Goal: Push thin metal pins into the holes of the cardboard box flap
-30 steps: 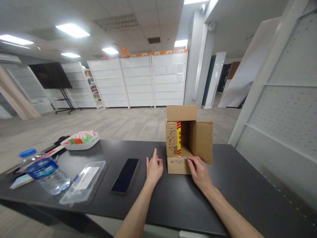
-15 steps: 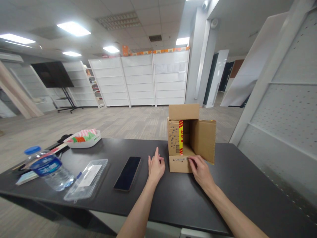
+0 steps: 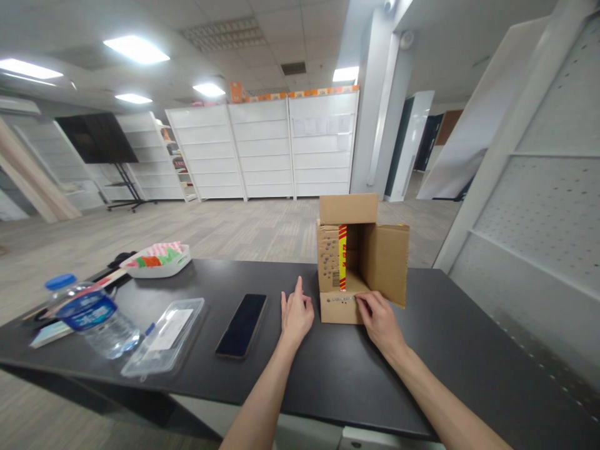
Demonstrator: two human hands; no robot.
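An open cardboard box stands on the dark table, its opening facing me and its flaps spread. Small dark and shiny bits dot the left flap, and a row of them runs along the lower flap. My right hand is at the right part of this lower flap, thumb and fingertips pinched together against it. Whatever lies between those fingertips is too small to make out. Left of the box, my left hand hovers over or rests on the table, index finger stretched forward, some other fingers bent, holding nothing visible.
A phone lies left of my left hand. Farther left are a clear plastic case, a water bottle on its side or tilted, and a white tray with colourful items. A perforated panel stands at the right.
The view has shifted very slightly. Both hands keep nearly the same places, the right one still pinching at the lower flap.
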